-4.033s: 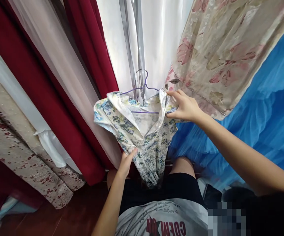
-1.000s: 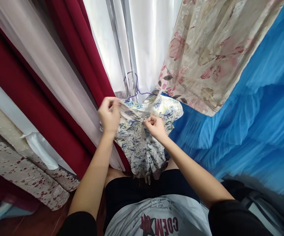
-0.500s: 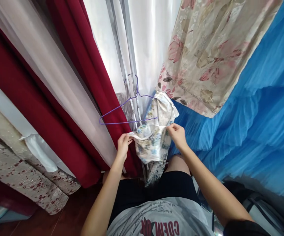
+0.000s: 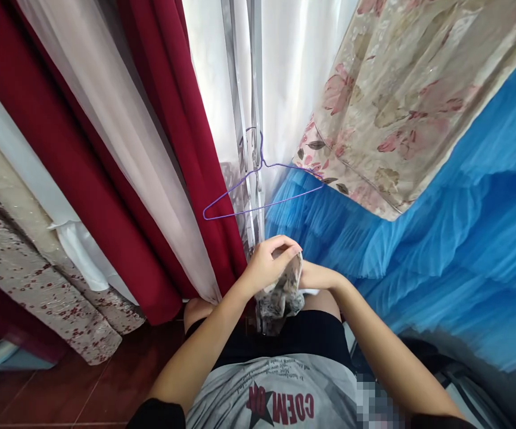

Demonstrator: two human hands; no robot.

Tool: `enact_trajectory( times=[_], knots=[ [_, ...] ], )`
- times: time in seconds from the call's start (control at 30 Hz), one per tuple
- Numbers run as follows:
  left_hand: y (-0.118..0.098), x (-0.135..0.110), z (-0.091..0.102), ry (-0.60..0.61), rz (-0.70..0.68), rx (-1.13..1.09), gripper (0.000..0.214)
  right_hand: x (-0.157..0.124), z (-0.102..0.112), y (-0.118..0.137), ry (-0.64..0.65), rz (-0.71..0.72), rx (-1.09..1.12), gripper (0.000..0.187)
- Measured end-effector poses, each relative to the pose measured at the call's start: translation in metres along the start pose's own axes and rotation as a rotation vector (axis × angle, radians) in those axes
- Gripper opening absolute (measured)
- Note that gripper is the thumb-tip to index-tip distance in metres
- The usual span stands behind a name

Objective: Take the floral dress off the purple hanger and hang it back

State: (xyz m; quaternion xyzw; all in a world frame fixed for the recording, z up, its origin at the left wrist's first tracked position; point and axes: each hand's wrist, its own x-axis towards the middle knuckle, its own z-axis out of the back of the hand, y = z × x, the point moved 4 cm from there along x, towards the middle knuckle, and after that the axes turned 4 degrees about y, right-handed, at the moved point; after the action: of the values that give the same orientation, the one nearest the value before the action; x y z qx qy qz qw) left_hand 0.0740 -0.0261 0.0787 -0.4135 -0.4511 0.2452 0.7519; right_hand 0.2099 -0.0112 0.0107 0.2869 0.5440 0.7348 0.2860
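Observation:
A floral white-and-blue shirt (image 4: 282, 295) hangs bunched in front of my lap. My left hand (image 4: 267, 262) is closed over its top edge. My right hand (image 4: 314, 277) grips the same cloth from the right, its fingers mostly hidden behind the fabric. Above them a purple wire hanger (image 4: 262, 190) hangs bare from a metal rail (image 4: 246, 119), apart from both hands.
Dark red curtains (image 4: 83, 167) and a pale sheer curtain (image 4: 119, 137) hang on the left. A floral beige cloth (image 4: 410, 101) and blue pleated fabric (image 4: 463, 238) fill the right. A patterned beige cloth (image 4: 39, 286) lies at the lower left over the red-brown wooden floor (image 4: 106, 387).
The shirt has come fully off the purple hanger and is gathered low between both hands. The hanger now hangs bare, and my hands have drawn together near my lap.

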Motion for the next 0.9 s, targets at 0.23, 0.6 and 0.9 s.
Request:
enact_trajectory(
  times=[0.23, 0.6, 0.9],
  knots=[
    [0.027, -0.014, 0.039, -0.232, 0.063, 0.128, 0.026, -0.003, -0.057, 0.001, 0.23, -0.205, 0.79, 0.061],
    [0.078, -0.126, 0.027, 0.419, 0.648, -0.137, 0.074, -0.042, -0.023, 0.056, 0.131, -0.153, 0.725, 0.061],
    [0.062, -0.143, 0.097, 0.43, 0.429, 0.811, 0.037, -0.07, 0.039, 0.104, -0.05, -0.113, 0.188, 0.04]
  ],
)
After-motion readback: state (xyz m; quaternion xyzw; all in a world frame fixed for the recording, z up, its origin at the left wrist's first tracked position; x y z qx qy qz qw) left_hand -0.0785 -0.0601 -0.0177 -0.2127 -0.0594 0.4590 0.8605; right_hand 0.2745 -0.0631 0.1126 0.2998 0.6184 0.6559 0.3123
